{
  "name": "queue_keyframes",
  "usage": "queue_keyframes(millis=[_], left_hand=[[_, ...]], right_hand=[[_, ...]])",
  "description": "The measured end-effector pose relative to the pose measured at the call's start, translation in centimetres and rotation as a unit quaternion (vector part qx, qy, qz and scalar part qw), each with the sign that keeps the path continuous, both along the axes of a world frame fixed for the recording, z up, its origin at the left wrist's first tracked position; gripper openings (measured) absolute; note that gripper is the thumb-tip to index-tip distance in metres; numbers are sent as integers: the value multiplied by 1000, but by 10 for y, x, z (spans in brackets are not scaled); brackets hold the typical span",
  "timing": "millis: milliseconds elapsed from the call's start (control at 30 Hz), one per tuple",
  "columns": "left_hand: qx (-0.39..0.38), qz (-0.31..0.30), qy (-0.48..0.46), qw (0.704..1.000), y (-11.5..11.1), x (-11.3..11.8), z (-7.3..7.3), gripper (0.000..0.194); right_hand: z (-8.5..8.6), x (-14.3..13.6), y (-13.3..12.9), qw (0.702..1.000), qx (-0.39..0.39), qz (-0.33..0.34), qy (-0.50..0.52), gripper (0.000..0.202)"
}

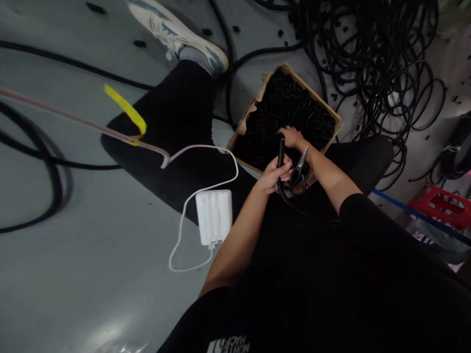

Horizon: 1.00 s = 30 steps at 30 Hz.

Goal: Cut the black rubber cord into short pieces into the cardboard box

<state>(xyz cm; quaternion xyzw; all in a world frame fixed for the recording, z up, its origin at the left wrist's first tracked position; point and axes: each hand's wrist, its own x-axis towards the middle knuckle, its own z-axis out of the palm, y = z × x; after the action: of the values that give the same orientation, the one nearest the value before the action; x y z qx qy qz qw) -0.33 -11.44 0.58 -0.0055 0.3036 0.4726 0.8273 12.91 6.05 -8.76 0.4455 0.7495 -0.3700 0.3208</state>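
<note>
My left hand [274,174] is closed around a black hose [281,153] near its upper end, with the thumb across it. The rest of the hose curves down toward my lap and is lost against dark clothing. At the hose's tip, the bent fingers of my right hand [293,137] close in on it; their exact grip is small and dark. A pair of scissors [299,171] with black handles lies between my two hands, blades pointing up; what supports it is unclear. Beyond my hands stands an open cardboard box [253,105] filled with short black tube pieces [290,103].
Tangled black hose [368,63] covers the floor at upper right, with small black scraps scattered around. A white power bank [214,215] with a white cable [184,206] rests by my left forearm. A red plastic stool [441,205] is at the right. Yellow tape [127,109] hangs on a cord.
</note>
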Motion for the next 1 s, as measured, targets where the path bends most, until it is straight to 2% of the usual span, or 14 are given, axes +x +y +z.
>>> queue_keyframes(millis=[100,200,333,467,533,600,667,733,767,900,1000], left_hand=[[-7,3,0,1000,-1,2,0,87],[-29,11,-1,1000,-1,4,-2,87],[-39,18,-15,999,1,6,-4,85],[-24,16,-15,999,2,6,-6,88],[-28,13,-13,999,1,7,-6,88],[-33,9,-12,999,1,7,-7,87],[-29,2,-11,1000,1,8,-7,86],[-18,-2,-9,1000,1,10,-6,87],[-13,-2,-6,1000,1,10,-6,88],[-8,0,0,1000,2,11,-3,89],[-13,-9,-6,1000,2,11,-3,88]], right_hand=[[-19,-9,6,999,11,-13,-35,86],[-29,-7,-2,998,-16,12,-62,84],[-31,10,-14,997,-30,29,-71,71],[-23,31,-20,994,-41,14,-101,66],[-16,41,-23,991,-40,-11,-131,58],[-11,49,-26,987,-29,-62,-142,40],[-7,54,-27,982,-15,-137,-129,22],[-5,55,-25,979,-7,-172,-111,17],[-5,54,-23,982,-6,-157,-103,20],[-9,42,-16,998,-15,-22,-64,47],[-18,30,-14,998,-17,3,-67,55]])
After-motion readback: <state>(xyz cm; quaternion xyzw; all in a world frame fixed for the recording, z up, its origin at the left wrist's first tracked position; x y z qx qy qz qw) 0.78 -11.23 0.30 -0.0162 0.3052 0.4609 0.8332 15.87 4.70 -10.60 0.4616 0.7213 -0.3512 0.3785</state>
